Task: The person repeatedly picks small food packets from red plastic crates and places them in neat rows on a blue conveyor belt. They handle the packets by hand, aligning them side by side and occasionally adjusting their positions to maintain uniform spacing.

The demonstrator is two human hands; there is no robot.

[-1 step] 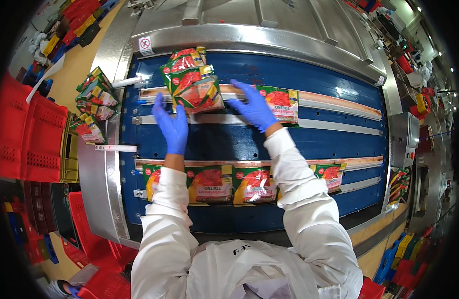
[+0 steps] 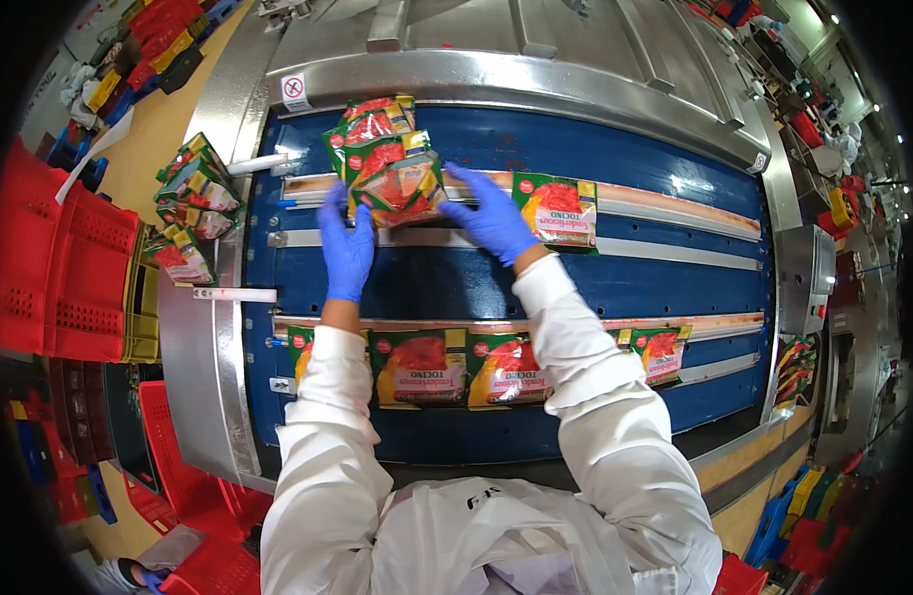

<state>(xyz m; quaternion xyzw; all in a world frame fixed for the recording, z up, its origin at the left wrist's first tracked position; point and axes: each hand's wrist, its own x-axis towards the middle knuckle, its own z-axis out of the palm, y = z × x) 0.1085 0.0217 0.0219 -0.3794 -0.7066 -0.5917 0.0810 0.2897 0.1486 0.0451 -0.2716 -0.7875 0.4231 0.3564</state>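
A pile of glossy green, red and yellow food pouches [image 2: 389, 169] lies on the far left of the blue conveyor bed, across the upper sealing bar. Both my hands wear blue gloves. My left hand [image 2: 347, 253] grips the pile's near left edge, thumb on top and fingers at the side. At the right edge of the same pile, my right hand [image 2: 491, 220] has its fingertips and thumb closed on the pouch. Just right of that hand a single pouch [image 2: 557, 210] lies flat across the upper bar. Several pouches [image 2: 417, 367] line the near bar, partly covered by my forearms.
More pouches [image 2: 196, 193] lie heaped on the steel ledge at left, near two white rods. Red crates [image 2: 89, 258] stand beyond it. The raised steel lid [image 2: 476, 74] spans the far side. A control box [image 2: 805, 278] is at right.
My right hand has moved left, from beside the flat pouch onto the pile's edge. My left hand has closed in on the pile's other side.
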